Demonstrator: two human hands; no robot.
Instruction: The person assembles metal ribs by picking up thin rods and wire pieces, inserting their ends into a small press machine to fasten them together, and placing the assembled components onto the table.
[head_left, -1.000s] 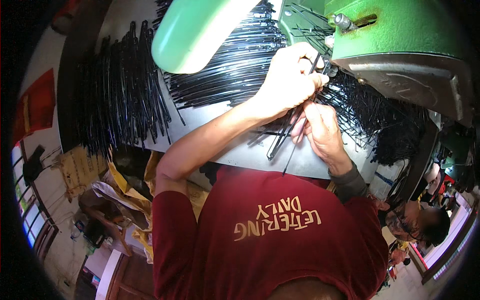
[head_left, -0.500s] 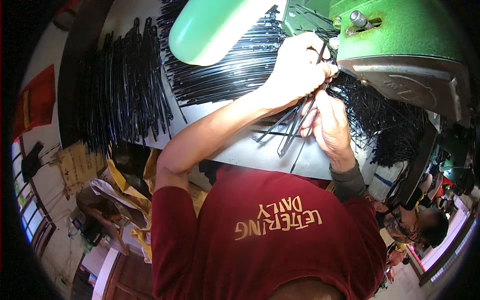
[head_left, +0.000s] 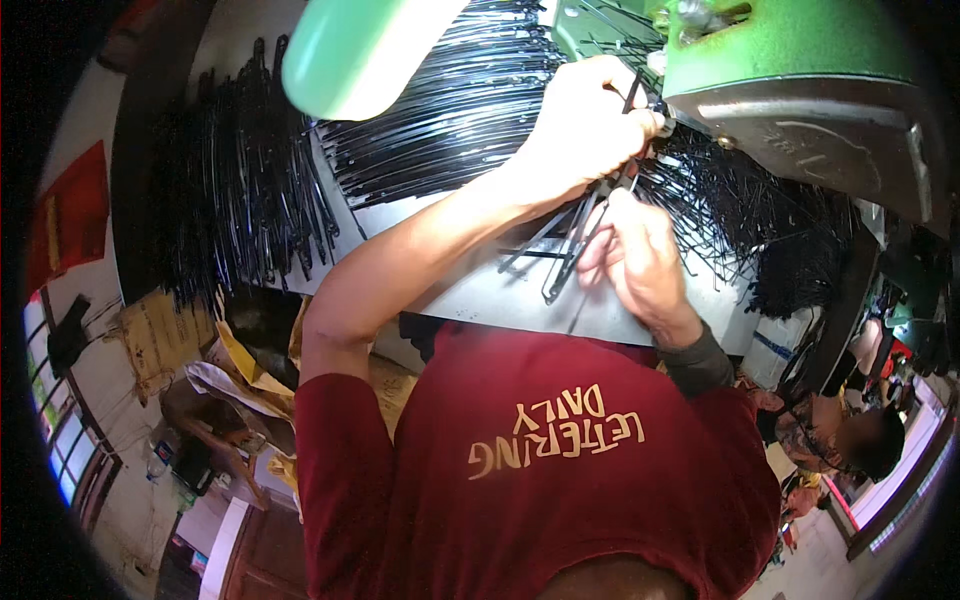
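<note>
Close against the green machine [head_left: 780, 55], my left hand [head_left: 590, 125] pinches thin black rods [head_left: 565, 262], which slant down and to the left over the metal table [head_left: 470, 300]. Just below it, my right hand [head_left: 645, 260] has its thumb and forefinger closed on a thin black rod; its other fingers are curled and smeared by motion. The rod ends at the machine are partly hidden by my left fingers.
A wide row of black rods [head_left: 430, 145] lies left of my hands, with an upright bundle [head_left: 250, 180] farther left. A tangled heap of rods [head_left: 790, 240] sits at the right. A pale green lamp [head_left: 355, 60] hangs above; a person [head_left: 835, 440] is at the far right.
My right hand has shifted slightly down and left, and its lower fingers have moved. My left hand stays at the machine with the rods. The whole view has shifted a little.
</note>
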